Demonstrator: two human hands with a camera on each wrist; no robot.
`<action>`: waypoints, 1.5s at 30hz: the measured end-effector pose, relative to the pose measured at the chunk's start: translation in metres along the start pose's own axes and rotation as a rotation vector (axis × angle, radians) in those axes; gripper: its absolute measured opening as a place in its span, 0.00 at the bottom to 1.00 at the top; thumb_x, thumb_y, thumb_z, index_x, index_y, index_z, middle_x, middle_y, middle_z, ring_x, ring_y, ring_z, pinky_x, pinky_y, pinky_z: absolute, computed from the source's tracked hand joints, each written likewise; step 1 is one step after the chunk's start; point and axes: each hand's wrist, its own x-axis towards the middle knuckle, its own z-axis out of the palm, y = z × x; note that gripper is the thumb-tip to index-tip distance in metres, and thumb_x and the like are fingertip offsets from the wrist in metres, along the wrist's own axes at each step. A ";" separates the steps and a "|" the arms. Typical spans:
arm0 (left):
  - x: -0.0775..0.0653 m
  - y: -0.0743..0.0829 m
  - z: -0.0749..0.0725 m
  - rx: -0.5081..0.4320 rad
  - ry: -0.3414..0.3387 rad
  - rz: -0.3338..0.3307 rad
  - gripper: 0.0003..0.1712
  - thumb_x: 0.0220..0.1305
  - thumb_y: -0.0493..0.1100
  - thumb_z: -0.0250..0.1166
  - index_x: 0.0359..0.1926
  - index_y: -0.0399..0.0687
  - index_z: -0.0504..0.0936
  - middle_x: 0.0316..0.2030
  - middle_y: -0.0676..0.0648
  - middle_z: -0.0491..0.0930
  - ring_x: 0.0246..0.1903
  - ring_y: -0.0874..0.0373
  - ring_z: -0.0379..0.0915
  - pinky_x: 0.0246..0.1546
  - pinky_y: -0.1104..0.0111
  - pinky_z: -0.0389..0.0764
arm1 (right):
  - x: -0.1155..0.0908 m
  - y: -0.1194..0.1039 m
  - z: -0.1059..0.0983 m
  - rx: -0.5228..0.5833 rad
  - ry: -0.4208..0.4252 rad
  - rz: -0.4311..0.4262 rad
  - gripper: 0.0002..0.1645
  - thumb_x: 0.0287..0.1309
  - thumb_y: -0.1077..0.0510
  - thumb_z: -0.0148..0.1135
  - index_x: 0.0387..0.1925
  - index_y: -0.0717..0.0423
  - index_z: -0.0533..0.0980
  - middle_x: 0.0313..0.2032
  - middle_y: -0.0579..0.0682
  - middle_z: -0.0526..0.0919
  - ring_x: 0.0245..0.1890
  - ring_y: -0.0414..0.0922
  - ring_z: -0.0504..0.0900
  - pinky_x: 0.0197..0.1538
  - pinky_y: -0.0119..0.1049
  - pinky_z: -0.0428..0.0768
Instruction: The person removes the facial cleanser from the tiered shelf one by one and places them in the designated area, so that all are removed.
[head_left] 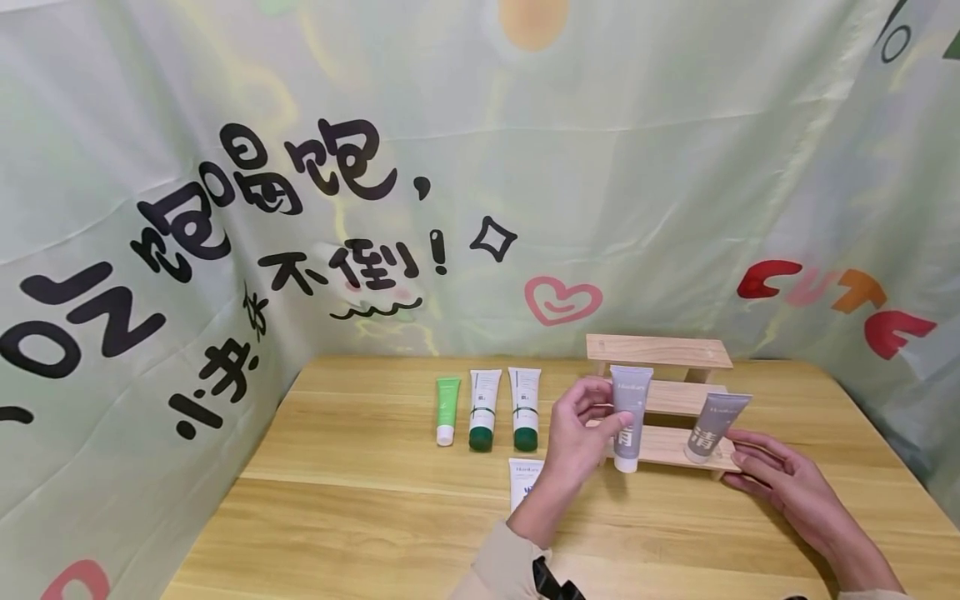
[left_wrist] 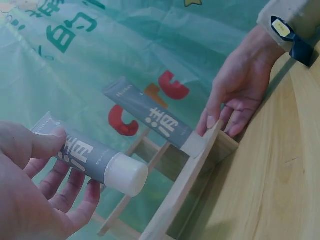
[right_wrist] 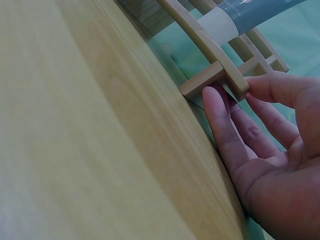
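My left hand (head_left: pixel 573 437) holds a grey tube (head_left: pixel 630 400) with its white cap downward, in front of the tiered wooden rack (head_left: pixel 660 346). In the left wrist view the thumb presses the label side of this tube (left_wrist: pixel 82 152), with the fingers round the back. A second grey tube (head_left: pixel 716 429) stands on its cap on the lowest step, near the right end, leaning right. At that end my right hand (head_left: pixel 795 483) grips the step's edge. The right wrist view shows its fingertips against the board end (right_wrist: pixel 240 85) and beside the leg under it.
Left of the rack, a small green tube (head_left: pixel 447 408) and two white tubes with green caps, one left (head_left: pixel 484 396) and one right (head_left: pixel 524 396), lie on the wooden table (head_left: pixel 337 483). Another white tube (head_left: pixel 522 479) is partly behind my left forearm. A printed cloth (head_left: pixel 637 167) hangs behind.
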 end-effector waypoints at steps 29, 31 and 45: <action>-0.025 0.027 -0.061 0.040 0.002 -0.015 0.18 0.61 0.32 0.74 0.51 0.41 0.81 0.45 0.44 0.85 0.43 0.51 0.83 0.38 0.67 0.87 | 0.001 -0.002 0.001 0.006 0.009 0.013 0.23 0.75 0.70 0.50 0.56 0.43 0.81 0.51 0.40 0.84 0.50 0.36 0.84 0.49 0.39 0.86; -0.027 0.027 -0.065 0.042 0.012 -0.028 0.18 0.61 0.33 0.74 0.51 0.42 0.81 0.45 0.44 0.85 0.43 0.51 0.83 0.39 0.67 0.87 | 0.000 -0.002 0.001 0.014 0.002 0.009 0.23 0.75 0.71 0.49 0.57 0.44 0.81 0.52 0.40 0.84 0.50 0.37 0.84 0.49 0.39 0.86; -0.038 0.016 -0.105 0.097 0.057 -0.056 0.20 0.59 0.31 0.75 0.51 0.38 0.81 0.46 0.41 0.84 0.42 0.50 0.82 0.40 0.68 0.86 | 0.000 -0.001 0.000 -0.016 0.001 -0.005 0.23 0.75 0.70 0.50 0.58 0.44 0.80 0.52 0.40 0.84 0.50 0.36 0.84 0.49 0.40 0.86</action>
